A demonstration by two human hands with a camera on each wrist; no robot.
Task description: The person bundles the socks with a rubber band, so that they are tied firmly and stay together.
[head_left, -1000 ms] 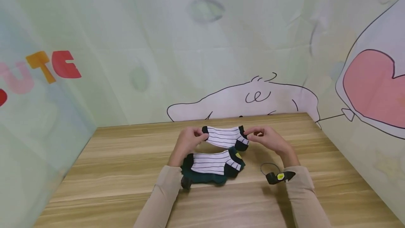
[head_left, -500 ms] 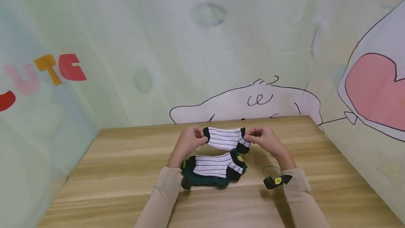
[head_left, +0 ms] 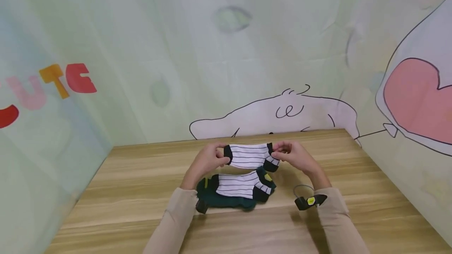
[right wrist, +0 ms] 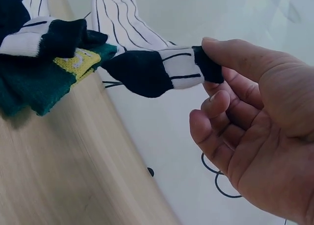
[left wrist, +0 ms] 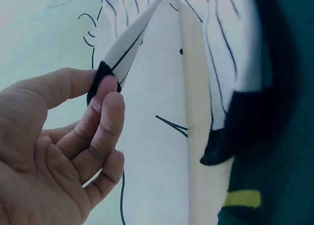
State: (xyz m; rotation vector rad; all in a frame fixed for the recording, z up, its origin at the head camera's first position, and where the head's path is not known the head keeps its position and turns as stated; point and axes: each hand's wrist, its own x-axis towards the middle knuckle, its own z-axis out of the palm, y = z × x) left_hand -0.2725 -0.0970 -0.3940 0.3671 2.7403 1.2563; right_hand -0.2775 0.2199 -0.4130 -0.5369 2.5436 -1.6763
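Note:
A white ankle sock with thin dark stripes and black toe, heel and cuff [head_left: 248, 156] is stretched sideways between my two hands. My left hand [head_left: 208, 160] pinches its black toe [left wrist: 98, 83] between thumb and fingers. At the other end, my right hand [head_left: 294, 156] pinches the black cuff [right wrist: 208, 65]; the black heel hangs beside it. Nearer to me, a matching striped sock [head_left: 236, 184] lies flat on top of dark green socks [head_left: 226, 201] with yellow patches. How many green socks lie beneath, I cannot tell.
The wooden table [head_left: 134, 191] carries the sock pile near its middle. A printed backdrop [head_left: 159, 69] with cartoon drawings stands behind and at both sides. A small black wrist camera [head_left: 301, 203] with a thin cord is strapped to the right wrist; another [head_left: 202, 206] is on the left.
My right fingers have closed on the cuff, where earlier they only hovered at it. The left hand has shifted slightly left and nearer, and the sock now hangs straighter.

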